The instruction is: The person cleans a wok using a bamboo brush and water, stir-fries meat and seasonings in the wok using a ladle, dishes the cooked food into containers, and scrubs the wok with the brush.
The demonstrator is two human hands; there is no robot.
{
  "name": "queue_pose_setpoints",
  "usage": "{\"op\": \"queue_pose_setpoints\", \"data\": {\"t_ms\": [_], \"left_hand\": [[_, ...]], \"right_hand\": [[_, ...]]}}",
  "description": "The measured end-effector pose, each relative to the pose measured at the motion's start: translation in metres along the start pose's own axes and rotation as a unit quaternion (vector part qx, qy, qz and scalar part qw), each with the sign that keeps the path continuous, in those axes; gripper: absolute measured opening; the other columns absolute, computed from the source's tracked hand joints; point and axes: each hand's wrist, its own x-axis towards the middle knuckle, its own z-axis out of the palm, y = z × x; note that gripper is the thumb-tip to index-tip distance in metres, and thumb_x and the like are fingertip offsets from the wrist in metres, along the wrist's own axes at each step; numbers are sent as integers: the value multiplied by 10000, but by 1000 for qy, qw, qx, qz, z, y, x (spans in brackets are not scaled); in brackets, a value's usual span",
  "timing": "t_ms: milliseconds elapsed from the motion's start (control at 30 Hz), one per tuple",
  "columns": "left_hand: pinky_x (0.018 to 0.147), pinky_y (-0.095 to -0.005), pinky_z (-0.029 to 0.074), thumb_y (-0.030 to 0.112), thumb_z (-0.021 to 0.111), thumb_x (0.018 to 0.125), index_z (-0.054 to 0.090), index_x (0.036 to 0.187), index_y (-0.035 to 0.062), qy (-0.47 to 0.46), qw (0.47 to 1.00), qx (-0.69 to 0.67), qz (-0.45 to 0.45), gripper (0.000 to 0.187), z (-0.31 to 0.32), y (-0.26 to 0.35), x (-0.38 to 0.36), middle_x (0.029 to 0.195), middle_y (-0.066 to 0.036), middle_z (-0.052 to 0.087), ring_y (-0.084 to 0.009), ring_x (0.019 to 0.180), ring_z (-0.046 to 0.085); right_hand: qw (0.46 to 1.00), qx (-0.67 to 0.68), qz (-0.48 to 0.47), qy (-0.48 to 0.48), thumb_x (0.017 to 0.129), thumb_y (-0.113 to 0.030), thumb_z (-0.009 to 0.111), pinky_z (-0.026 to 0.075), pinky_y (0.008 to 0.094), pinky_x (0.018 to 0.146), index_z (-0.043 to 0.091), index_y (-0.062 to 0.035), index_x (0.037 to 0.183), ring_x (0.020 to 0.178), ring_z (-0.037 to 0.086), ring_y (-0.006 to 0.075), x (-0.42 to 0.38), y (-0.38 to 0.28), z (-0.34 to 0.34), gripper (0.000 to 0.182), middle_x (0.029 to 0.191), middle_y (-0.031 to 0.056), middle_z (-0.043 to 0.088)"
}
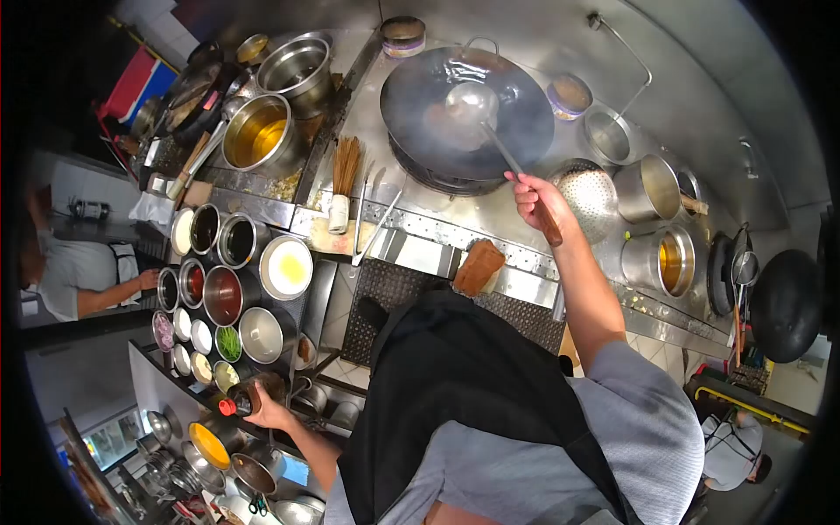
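Observation:
My right hand (537, 199) is closed around the wooden grip of a long-handled ladle (473, 102). Its round metal bowl is inside a large dark wok (411, 115) on the stove, and haze hangs over the wok. At the lower left, my left hand (269, 411) grips a dark bottle with a red cap (248, 400), partly covered by my fingers. The bottle is tilted sideways next to several seasoning containers, among them a bowl of chopped greens (228, 344) and a pot of white contents with a yellow patch (287, 267).
A perforated strainer (584, 199) lies right of the wok, near steel pots. Left of it are a bamboo brush (345, 179), tongs (374, 229) and an oil pot (257, 131). A folded brown cloth (479, 268) rests on the counter edge. Other people stand at far left and lower right.

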Motion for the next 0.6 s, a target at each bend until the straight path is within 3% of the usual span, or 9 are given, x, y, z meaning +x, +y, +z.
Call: {"op": "queue_pose_setpoints", "data": {"t_ms": [67, 133, 167, 200, 233, 267, 367, 500, 600], "left_hand": [[978, -407, 454, 253, 882, 712, 478, 1303, -38, -75, 987, -111, 94, 773, -39, 51, -12, 1196, -205, 625, -314, 1064, 610], [989, -403, 444, 239, 875, 721, 451, 1322, -33, -136, 976, -134, 106, 784, -58, 86, -14, 1212, -194, 608, -299, 1074, 601], [1001, -399, 435, 225, 869, 731, 425, 1340, -28, -196, 961, -158, 116, 796, -62, 104, -12, 1228, -183, 591, -283, 1084, 592], [1004, -389, 428, 207, 861, 739, 390, 1359, -28, -247, 950, -132, 140, 814, -62, 122, -8, 1231, -159, 580, -264, 1085, 581], [1018, -379, 417, 196, 865, 723, 382, 1381, -34, -340, 908, -209, 129, 848, -57, 140, -6, 1249, -159, 569, -266, 1105, 570], [1022, -378, 415, 186, 866, 707, 380, 1392, -36, -357, 900, -162, 190, 869, -50, 163, -6, 1244, -163, 572, -273, 1109, 566], [1039, -372, 407, 183, 863, 663, 386, 1406, -50, -492, 819, -96, 279, 913, -24, 262, -24, 1264, -204, 571, -289, 1148, 555], [956, -416, 481, 297, 854, 635, 456, 1322, -41, -601, 679, -68, 416, 863, 43, 367, -65, 1160, -273, 643, -383, 1078, 639], [879, -466, 511, 382, 815, 641, 506, 1214, -18, -617, 582, 20, 529, 764, 97, 434, -107, 1077, -263, 672, -433, 1010, 643]], "right_hand": [[1000, -5, -3, -10, 1000, -165, 514, 365, 202, 403, 518, -42, 1213, 476, 436, 44, -8, 7, -1, 246, 691, -28, 511], [965, -240, -97, 45, 972, -159, 536, 419, 257, 434, 531, -12, 1199, 491, 492, 77, -15, 15, -2, 270, 684, 5, 524], [965, -239, -96, 45, 972, -159, 536, 419, 257, 434, 531, -12, 1199, 491, 492, 77, -16, 21, -3, 270, 684, 5, 524], [892, -417, -139, 107, 952, -159, 561, 435, 285, 445, 538, 4, 1207, 493, 518, 105, -16, 28, -3, 304, 687, 28, 544], [779, -577, -178, 167, 931, -159, 585, 450, 313, 456, 544, 21, 1215, 495, 544, 132, -19, 36, -3, 339, 690, 52, 563], [750, -595, -212, 196, 906, -150, 614, 472, 339, 482, 555, 25, 1216, 495, 573, 169, -25, 44, 1, 361, 700, 84, 588], [736, -601, -216, 227, 910, -135, 609, 476, 330, 484, 545, 12, 1236, 484, 558, 161, -47, 54, 23, 364, 693, 75, 574], [828, -497, -200, 170, 928, -95, 580, 406, 281, 418, 555, 20, 1191, 448, 481, 98, -60, 66, 28, 289, 664, 23, 527], [875, -421, -179, 161, 932, -72, 568, 365, 249, 392, 532, 12, 1224, 431, 439, 73, -68, 79, 38, 305, 651, -17, 489]]}}
